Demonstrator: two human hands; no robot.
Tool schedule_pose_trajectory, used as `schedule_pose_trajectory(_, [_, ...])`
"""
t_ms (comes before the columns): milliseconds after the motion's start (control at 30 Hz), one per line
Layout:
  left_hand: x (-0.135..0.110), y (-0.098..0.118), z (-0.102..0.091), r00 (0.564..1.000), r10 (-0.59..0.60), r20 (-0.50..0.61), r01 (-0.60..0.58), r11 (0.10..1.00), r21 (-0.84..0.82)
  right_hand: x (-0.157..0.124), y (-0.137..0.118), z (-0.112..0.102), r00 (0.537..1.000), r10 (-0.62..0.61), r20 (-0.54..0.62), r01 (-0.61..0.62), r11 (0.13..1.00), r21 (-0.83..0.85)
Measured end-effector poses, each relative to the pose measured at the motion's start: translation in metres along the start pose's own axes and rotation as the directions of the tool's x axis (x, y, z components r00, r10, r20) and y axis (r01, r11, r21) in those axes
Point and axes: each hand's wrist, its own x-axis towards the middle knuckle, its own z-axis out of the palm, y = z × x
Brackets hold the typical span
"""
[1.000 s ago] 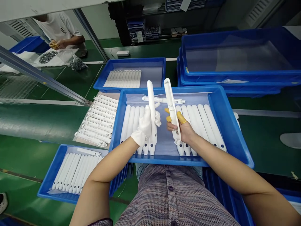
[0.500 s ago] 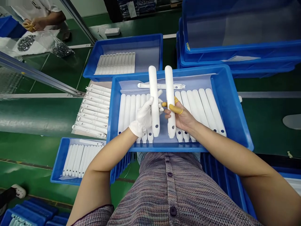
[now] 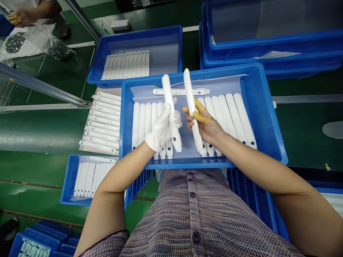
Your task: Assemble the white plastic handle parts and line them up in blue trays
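Note:
My left hand (image 3: pixel 162 130), in a white glove, grips a long white plastic bar (image 3: pixel 170 107) held nearly upright. My right hand (image 3: pixel 205 125), with yellow finger cots, grips a second white bar (image 3: pixel 190 103) beside it; the two bars stand a few centimetres apart. Both are held over a blue tray (image 3: pixel 265 117) on my lap. In that tray lie two rows of the same white bars (image 3: pixel 233 110), left and right, with a bare gap under my hands. One more bar (image 3: pixel 182 91) lies crosswise at the tray's far end.
Left of the tray lies a stack of flat white strips (image 3: pixel 103 121). A lower blue tray (image 3: pixel 72 182) holds more bars; another blue tray (image 3: pixel 134 64) is farther back. Stacked blue bins (image 3: pixel 268 43) stand at the far right. Another person's hands (image 3: pixel 18 16) work at the top left.
Both bars have been turned in my hands; the right one now shows its smooth rounded side. The view has tilted down, so the tray and bins sit higher in the picture.

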Motion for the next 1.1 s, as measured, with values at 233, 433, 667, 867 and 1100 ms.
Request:
schedule_pose_trajectory(233, [0.001, -0.003, -0.007, 0.988, 0.028, 0.152, -0.060, 0.976, 0.209, -0.003, 0.008, -0.009, 0.987, -0.132, 0.096, 0.160, 0.903, -0.398])
schedule_pose_trajectory(433, [0.006, 0.001, -0.013, 0.956, -0.018, 0.292, -0.065, 0.961, 0.270, -0.007, 0.026, -0.021, 0.855, -0.450, 0.259, 0.459, 0.423, -0.781])
schedule_pose_trajectory(667, [0.008, 0.000, -0.018, 0.947, -0.028, 0.319, -0.078, 0.946, 0.314, -0.007, 0.027, -0.026, 0.786, -0.514, 0.344, 0.521, 0.251, -0.816])
schedule_pose_trajectory(867, [0.008, 0.003, -0.017, 0.956, -0.070, 0.286, 0.004, 0.975, 0.223, -0.009, 0.017, -0.014, 0.900, -0.395, 0.184, 0.403, 0.596, -0.694])
schedule_pose_trajectory(1100, [0.009, 0.007, -0.014, 0.972, -0.137, 0.192, 0.127, 0.990, 0.064, -0.007, 0.004, -0.008, 0.983, -0.185, 0.010, 0.170, 0.877, -0.449])
